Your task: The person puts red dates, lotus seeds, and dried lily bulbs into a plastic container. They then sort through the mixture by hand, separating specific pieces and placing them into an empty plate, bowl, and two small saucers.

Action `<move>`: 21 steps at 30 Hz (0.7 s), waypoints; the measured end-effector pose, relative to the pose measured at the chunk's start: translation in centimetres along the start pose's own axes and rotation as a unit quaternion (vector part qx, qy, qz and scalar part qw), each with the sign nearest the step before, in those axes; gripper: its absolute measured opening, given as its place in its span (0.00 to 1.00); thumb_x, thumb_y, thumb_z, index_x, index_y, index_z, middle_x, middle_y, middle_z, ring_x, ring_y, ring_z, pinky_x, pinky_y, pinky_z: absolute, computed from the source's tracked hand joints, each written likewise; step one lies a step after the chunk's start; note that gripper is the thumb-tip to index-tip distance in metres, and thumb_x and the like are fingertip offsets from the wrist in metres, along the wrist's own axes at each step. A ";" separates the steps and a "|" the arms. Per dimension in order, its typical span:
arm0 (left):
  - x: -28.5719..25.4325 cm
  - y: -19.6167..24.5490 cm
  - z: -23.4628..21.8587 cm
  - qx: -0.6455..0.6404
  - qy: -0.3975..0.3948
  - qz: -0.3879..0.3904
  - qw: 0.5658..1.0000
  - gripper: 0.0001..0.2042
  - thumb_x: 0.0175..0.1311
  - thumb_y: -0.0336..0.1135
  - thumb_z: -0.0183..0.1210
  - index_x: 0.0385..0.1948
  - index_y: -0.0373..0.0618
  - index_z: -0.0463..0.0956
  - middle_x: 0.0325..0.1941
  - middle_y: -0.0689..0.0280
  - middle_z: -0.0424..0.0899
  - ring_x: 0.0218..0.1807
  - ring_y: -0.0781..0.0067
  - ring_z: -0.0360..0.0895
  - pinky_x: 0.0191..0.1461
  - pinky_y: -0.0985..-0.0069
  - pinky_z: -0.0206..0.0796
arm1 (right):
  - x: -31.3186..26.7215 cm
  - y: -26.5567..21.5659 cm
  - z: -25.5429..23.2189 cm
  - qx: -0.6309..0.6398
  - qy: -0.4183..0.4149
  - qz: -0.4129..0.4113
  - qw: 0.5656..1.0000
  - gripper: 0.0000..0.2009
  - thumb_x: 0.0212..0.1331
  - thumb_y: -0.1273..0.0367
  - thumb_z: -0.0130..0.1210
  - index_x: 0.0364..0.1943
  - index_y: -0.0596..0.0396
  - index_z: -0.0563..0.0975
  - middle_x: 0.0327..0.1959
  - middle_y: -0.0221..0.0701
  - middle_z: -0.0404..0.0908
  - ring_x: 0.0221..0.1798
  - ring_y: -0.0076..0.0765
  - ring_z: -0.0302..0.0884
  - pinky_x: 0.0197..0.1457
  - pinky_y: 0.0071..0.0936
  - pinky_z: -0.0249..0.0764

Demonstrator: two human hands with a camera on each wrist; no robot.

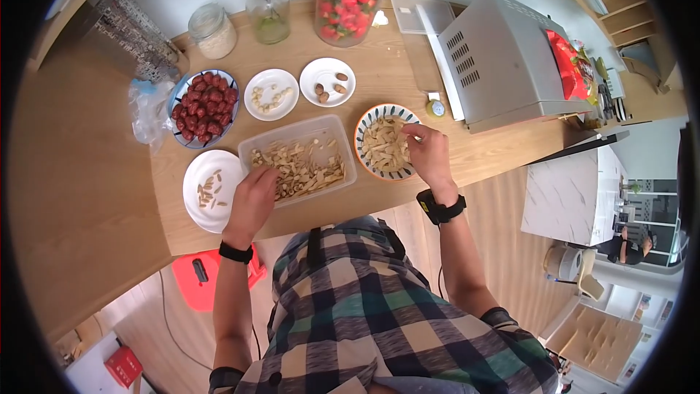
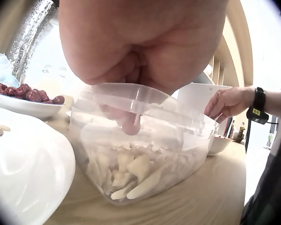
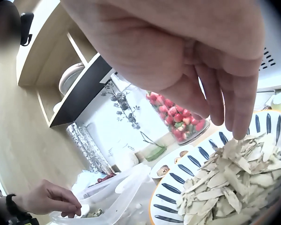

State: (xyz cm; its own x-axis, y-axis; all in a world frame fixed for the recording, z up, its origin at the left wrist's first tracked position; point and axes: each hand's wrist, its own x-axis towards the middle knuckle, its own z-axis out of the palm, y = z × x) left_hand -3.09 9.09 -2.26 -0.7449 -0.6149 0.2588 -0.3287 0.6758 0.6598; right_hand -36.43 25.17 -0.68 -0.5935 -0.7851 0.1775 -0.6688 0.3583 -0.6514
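Note:
My left hand (image 1: 253, 203) reaches over the near left side of a clear plastic tub (image 1: 348, 138), fingers bent down inside it among pale dried slices (image 1: 310, 175). I cannot tell whether these fingers pinch a piece. Over a striped-rim bowl (image 1: 360, 152), my right hand (image 1: 429, 153) points its fingers downward. In the right wrist view its fingertips are right at the top of the heap of thin pale slices (image 3: 225, 187). Beside the left hand lies a white plate (image 1: 195, 208) holding a few slender pale pieces (image 1: 209, 191).
Behind the tub stand a bowl of dark red dates (image 1: 204, 106) and two small plates, one with pale bits (image 1: 268, 98), one with brown nuts (image 1: 339, 88). Further back are a jar (image 1: 213, 29), a vase (image 1: 268, 18) and a strawberry container (image 1: 350, 0). A grey appliance (image 1: 503, 58) stands right.

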 end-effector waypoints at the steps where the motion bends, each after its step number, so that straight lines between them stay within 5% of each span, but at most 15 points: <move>1: 0.1 -0.1 0.0 -0.003 0.000 0.005 1.000 0.08 0.61 0.18 0.58 0.41 0.35 0.78 0.40 0.51 0.81 0.42 0.44 0.80 0.44 0.58 0.75 | 0.2 -0.7 0.0 0.006 0.013 -0.005 1.000 0.08 0.60 0.77 0.58 0.40 0.60 0.86 0.35 0.41 0.89 0.36 0.40 0.88 0.40 0.30 0.80; 5: 0.3 -0.3 -0.7 0.005 -0.035 0.004 0.999 0.09 0.60 0.19 0.58 0.42 0.36 0.78 0.42 0.51 0.81 0.45 0.45 0.79 0.47 0.59 0.75 | -0.4 -4.6 0.2 0.030 -0.016 0.031 0.999 0.07 0.60 0.77 0.58 0.39 0.60 0.85 0.32 0.41 0.88 0.34 0.41 0.88 0.38 0.31 0.80; 7: 0.5 -0.6 -1.0 0.004 -0.055 0.000 0.998 0.10 0.60 0.19 0.58 0.42 0.35 0.78 0.43 0.51 0.81 0.46 0.45 0.79 0.48 0.58 0.74 | -1.1 -6.4 1.2 0.120 -0.176 0.052 0.976 0.05 0.60 0.75 0.56 0.35 0.60 0.83 0.31 0.44 0.85 0.35 0.53 0.85 0.40 0.42 0.79; 10: 1.3 -0.7 -1.6 0.010 -0.106 -0.017 0.994 0.10 0.62 0.21 0.58 0.45 0.35 0.78 0.46 0.51 0.81 0.48 0.45 0.79 0.50 0.59 0.73 | -2.2 -6.9 3.9 0.063 -0.222 0.017 0.973 0.05 0.59 0.72 0.58 0.34 0.60 0.80 0.30 0.45 0.84 0.34 0.55 0.84 0.39 0.45 0.79; 18: 3.8 -1.1 0.5 0.078 -0.114 0.060 0.989 0.13 0.60 0.20 0.56 0.47 0.37 0.78 0.47 0.51 0.79 0.51 0.46 0.80 0.55 0.60 0.75 | -3.2 -6.1 5.2 0.070 -0.205 0.002 0.976 0.03 0.56 0.74 0.57 0.31 0.59 0.77 0.26 0.47 0.82 0.33 0.59 0.82 0.39 0.49 0.78; 21: 4.6 -1.5 1.6 0.150 -0.226 0.051 0.961 0.14 0.58 0.20 0.57 0.47 0.38 0.77 0.48 0.51 0.78 0.52 0.45 0.80 0.55 0.57 0.75 | -3.4 -5.8 5.5 0.084 -0.203 -0.006 0.976 0.02 0.55 0.76 0.57 0.30 0.59 0.77 0.25 0.46 0.82 0.32 0.59 0.82 0.38 0.48 0.78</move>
State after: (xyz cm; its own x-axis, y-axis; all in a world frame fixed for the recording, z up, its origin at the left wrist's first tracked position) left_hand -6.97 5.88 -3.12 -0.9358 -0.3460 -0.0674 -0.3433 0.8514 0.3965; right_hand -28.09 23.02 -1.57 -0.3367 -0.9365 -0.0976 -0.5714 0.2856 -0.7694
